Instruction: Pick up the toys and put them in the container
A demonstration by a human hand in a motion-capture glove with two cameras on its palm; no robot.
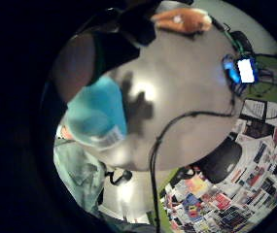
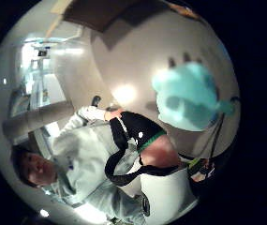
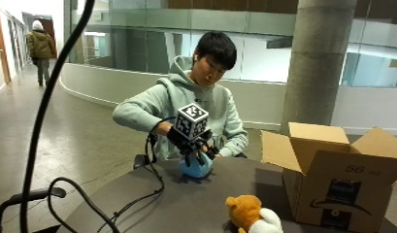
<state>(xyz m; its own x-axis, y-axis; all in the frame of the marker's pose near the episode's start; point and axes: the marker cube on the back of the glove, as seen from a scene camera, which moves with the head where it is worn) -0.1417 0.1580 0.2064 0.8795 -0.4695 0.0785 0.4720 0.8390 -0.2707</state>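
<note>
Item one, blue plush toy [image 3: 197, 167]: it is sitting on the round grey counter [image 3: 185, 204], directly in front of the seated person and well apart from the cardboard box [image 3: 334, 187], which is standing open at the counter's far side from it. The gloved right hand [image 3: 193, 145] is hovering straight above the blue toy with fingers pointing down around its top; whether the grip is already closing on the plush or only touching it, I cannot tell from the outside view. Judging by this, the coming move is a straight drop and pinch, then a carry sideways toward the box. The toy is looking rounded, with no clear long axis. Item two, orange and white plush toy [image 3: 253, 216]: it is lying on the counter just beside the box, nearer the box than the blue one is. The little-finger palm view is showing the blue toy [image 1: 96, 114] close beneath the palm and the orange toy [image 1: 181, 20] off across the counter. The thumb-side palm view is showing the blue toy [image 2: 189, 96] and a flap of the box [image 2: 100, 11], which the other palm view is missing.
</note>
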